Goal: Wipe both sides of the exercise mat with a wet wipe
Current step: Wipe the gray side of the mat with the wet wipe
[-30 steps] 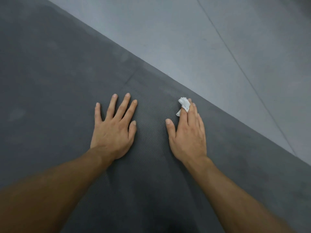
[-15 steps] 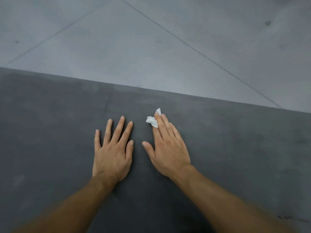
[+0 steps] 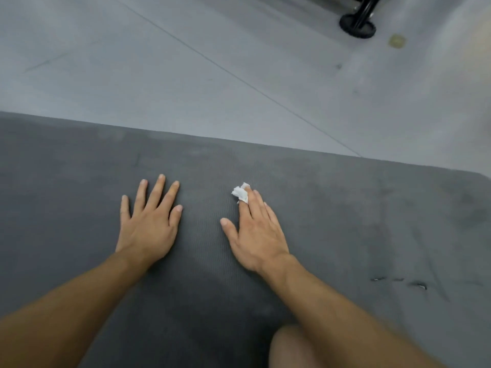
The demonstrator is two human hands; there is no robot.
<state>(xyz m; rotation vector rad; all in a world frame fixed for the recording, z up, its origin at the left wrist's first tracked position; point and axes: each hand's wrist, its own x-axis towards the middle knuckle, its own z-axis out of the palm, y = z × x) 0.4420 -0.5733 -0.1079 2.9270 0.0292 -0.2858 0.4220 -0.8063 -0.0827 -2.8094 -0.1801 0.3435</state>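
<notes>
A dark grey exercise mat [image 3: 345, 208] lies flat on the floor and fills the lower part of the view. My left hand [image 3: 148, 221] rests palm down on it with fingers spread and straight. My right hand [image 3: 255, 235] also lies flat on the mat, to the right of the left one. A small crumpled white wet wipe [image 3: 240, 193] sits under its straight fingertips, and part of the wipe pokes out ahead of the index finger.
Pale grey floor [image 3: 186, 75] with thin seam lines stretches beyond the mat's far edge. A black round foot of a stand [image 3: 357, 26] sits at the top right. Small tears [image 3: 419, 285] mark the mat at right. My knee [image 3: 292, 346] shows at the bottom.
The view has swung and lifted, so more floor and the mat's right corner show. My right hand with the wipe has slid rightward, away from the left hand, which stays flat.
</notes>
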